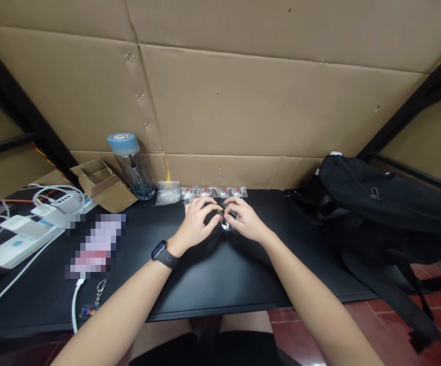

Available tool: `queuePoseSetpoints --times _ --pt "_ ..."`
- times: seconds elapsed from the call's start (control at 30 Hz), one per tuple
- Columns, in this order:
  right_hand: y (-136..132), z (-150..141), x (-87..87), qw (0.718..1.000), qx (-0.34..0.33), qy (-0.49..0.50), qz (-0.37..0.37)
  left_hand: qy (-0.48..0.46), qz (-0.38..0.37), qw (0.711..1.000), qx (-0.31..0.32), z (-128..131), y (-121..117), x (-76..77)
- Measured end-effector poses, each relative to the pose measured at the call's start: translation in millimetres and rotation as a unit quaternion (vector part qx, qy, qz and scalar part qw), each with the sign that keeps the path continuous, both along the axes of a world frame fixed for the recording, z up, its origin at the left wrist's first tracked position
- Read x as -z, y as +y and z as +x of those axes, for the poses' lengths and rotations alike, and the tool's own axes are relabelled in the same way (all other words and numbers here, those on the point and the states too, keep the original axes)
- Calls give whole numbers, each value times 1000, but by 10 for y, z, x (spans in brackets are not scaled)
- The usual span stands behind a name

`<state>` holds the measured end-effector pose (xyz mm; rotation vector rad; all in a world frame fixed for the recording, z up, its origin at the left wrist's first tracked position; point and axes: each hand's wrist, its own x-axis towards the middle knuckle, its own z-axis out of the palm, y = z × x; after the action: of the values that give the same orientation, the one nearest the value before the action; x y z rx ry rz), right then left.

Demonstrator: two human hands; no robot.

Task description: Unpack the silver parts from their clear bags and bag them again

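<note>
A small shiny, clear-looking packet [227, 224] is at the middle of the black desk, between my hands. My left hand [197, 221], with a dark watch on its wrist, has its fingers curled onto the packet's left side. From the right, my right hand [245, 218] closes its thumb and fingers on the same packet. Fingers cover much of it, so what is inside cannot be made out. Just behind the hands lies a row of several clear packets [223, 192] with red marks. To their left is a stack of clear plastic bags [168, 193].
A blue-lidded bottle [134, 170] and an open cardboard box [106, 185] stand at the back left. Power strips [22, 239], a blurred-out phone-like object [97, 244] on a white cable and a keyring charm [89, 310] lie left. A black backpack [391, 203] fills the right.
</note>
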<state>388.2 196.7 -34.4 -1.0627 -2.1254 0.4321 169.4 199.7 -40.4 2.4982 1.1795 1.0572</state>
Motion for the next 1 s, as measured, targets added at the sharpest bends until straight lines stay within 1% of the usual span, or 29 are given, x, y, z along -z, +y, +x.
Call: queuePoseSetpoints --times 0.07,0.13,0.47,0.63,0.87,0.93,1.0 --pt "7 23 -4 1000 2 -4 1 24 -6 999 21 10 1 21" --pt "13 39 -8 1000 0 -6 3 38 -13 999 29 20 3 42" --pt "49 51 26 999 -20 36 29 80 -47 995 26 18 31 159" --pt "40 35 26 998 -27 50 32 82 -55 995 14 13 21 119" --pt "30 -6 34 999 -41 3 -6 43 -74 996 9 23 25 82" --pt "41 12 30 1000 -13 -5 2 40 -73 997 2 18 33 81" --pt "63 56 36 998 47 -31 19 38 -65 997 -6 8 44 82"
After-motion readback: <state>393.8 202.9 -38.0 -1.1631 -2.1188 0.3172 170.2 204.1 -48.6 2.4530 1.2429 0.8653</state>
